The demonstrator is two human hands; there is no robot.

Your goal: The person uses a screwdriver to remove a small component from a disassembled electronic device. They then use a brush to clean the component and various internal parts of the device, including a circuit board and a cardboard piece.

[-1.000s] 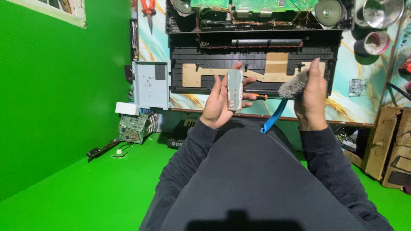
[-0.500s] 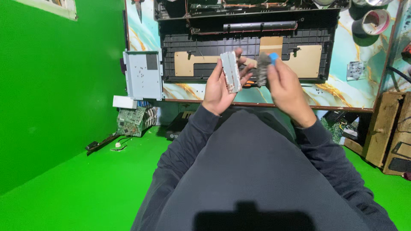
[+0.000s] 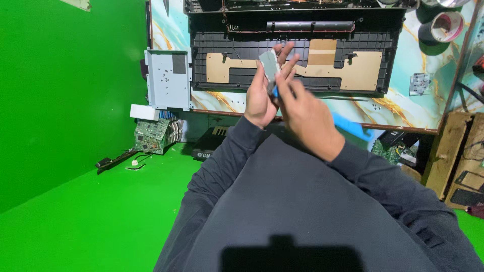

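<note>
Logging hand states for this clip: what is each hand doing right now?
Left hand: closed on a small grey metal plate, held upright.
Right hand: closed on a blue-handled brush, working at the plate.

Marble-patterned bench top (image 3: 403,108) in teal, white and gold, with a brown front edge. Directly on it: large black plastic housing (image 3: 297,48), open side up, ribbed inside, with tan board pieces (image 3: 353,70) laid in it. At left end, pale grey metal plate (image 3: 168,78) overhanging the bench edge. At right, small grey bracket (image 3: 419,83) flat on the marble; roll of tape (image 3: 446,26) at far right corner.

Green floor (image 3: 75,216) below: stacked green circuit boards (image 3: 151,135) beneath a white block (image 3: 144,112), near the bench; dark strip (image 3: 116,161) with a white cable (image 3: 135,163) just beside.
</note>
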